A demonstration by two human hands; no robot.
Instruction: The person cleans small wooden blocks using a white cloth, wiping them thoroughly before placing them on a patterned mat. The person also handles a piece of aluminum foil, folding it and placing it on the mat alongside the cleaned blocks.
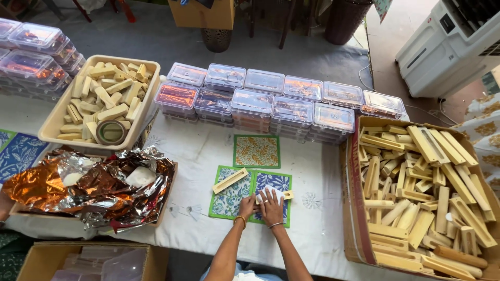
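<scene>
Grip, left hand (247,206): fingers flat, pressing down beside the white piece, not closed round anything.
Grip, right hand (271,200): fingers spread over white piece (269,190), pinning it onto blue patterned sheet (275,183); nothing lifted.
White piece: small, pale, mostly hidden under fingers; wooden end (288,195) poking out to the right, so probably a wrapped wooden bar.
Second bar: slotted wooden holder (229,180) lying loose on green patterned sheet (229,200), just left of the hands.
Step, judged: wrapping or folding a piece on the sheet, mid-press.
Next move calls for: holding the fold firm, keeping the sheet edges square.
Desk (198,151): white cloth; spare patterned sheet (256,151) above the hands.
Around: cardboard box of wooden parts (422,192) right; tray of pale bars (101,99) with tape roll (110,132) left; foil pile (88,184); stacked clear lidded boxes (271,101) behind.
</scene>
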